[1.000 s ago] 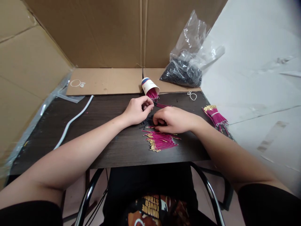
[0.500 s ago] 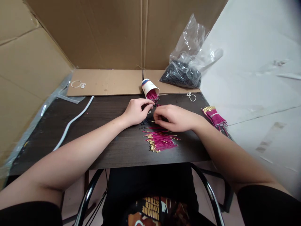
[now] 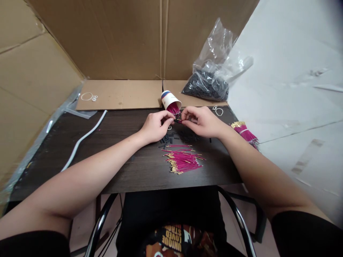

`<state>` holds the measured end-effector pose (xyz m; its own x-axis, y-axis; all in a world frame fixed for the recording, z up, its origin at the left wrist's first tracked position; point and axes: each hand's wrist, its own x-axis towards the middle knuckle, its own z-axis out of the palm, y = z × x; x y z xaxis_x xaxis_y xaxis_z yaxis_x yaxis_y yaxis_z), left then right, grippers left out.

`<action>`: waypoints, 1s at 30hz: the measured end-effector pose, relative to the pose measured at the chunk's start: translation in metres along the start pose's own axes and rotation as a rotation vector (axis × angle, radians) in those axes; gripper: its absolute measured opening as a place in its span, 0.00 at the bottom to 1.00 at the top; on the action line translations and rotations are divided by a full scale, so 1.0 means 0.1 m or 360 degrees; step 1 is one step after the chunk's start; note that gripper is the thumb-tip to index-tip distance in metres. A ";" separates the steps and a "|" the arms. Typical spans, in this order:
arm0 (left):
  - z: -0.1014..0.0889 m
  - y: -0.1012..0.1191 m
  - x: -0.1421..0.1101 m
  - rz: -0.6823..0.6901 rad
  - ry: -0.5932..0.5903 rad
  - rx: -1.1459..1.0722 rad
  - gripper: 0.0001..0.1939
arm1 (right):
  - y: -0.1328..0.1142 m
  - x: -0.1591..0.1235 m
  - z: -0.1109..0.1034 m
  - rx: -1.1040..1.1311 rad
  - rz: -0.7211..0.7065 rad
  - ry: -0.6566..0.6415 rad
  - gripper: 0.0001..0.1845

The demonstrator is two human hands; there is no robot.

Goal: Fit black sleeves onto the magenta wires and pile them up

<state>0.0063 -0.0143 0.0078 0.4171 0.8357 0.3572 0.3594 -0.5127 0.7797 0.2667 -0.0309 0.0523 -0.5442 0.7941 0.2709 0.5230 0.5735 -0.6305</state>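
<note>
In front of the cup, my left hand is closed in a pinch on short magenta wires with black sleeves. My right hand is closed just to the right, its thumb and forefinger pinching a magenta wire against the same spot; the exact contact is too small to make out. Beneath my hands lie loose black tube pieces, partly shaded by my right hand. Nearer to me is a pile of magenta wires with gold-coloured ends. A paper cup lies tipped just behind my hands, with magenta wires inside.
At the back right stands a clear plastic bag of black pieces. A banded wire bundle lies at the table's right edge. White rubber bands and a pale tube lie about. Cardboard walls the back and left.
My right hand has moved up and away from the loose black pieces to meet the wires at my left fingertips. More black pieces now show below it. My left hand stays put.
</note>
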 end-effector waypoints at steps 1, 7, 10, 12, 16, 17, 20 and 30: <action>0.00 0.00 0.00 0.0009 -0.0001 -0.0003 0.08 | -0.01 0.00 0.00 -0.0002 -0.0003 -0.0014 0.04; 0.00 0.00 0.01 0.0023 -0.0027 0.0020 0.08 | -0.04 0.00 0.01 -0.0007 -0.0033 -0.0040 0.03; 0.01 0.00 0.01 0.0028 -0.0038 0.0010 0.09 | -0.04 0.00 0.01 -0.0024 -0.0045 -0.0059 0.03; 0.01 0.00 0.00 0.0036 -0.0040 -0.0003 0.09 | -0.04 0.00 0.01 -0.0047 -0.0050 -0.0080 0.03; 0.01 -0.01 0.00 0.0028 -0.0054 0.0000 0.09 | -0.04 -0.01 -0.01 -0.0152 -0.0075 -0.0086 0.02; 0.01 -0.01 0.00 0.0027 -0.0060 0.0008 0.10 | -0.04 -0.01 -0.01 -0.0193 -0.0091 -0.0075 0.02; 0.00 0.00 -0.01 0.0039 -0.0084 0.0028 0.11 | -0.03 -0.01 -0.01 -0.0323 -0.0138 -0.0041 0.02; -0.01 0.03 -0.01 0.0064 -0.0124 0.0040 0.12 | 0.03 -0.01 0.08 -0.0505 -0.0160 0.0010 0.02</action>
<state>0.0062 -0.0165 0.0105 0.4950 0.7971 0.3459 0.3618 -0.5510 0.7520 0.2642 -0.0316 0.0443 -0.5999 0.7310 0.3252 0.6458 0.6824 -0.3425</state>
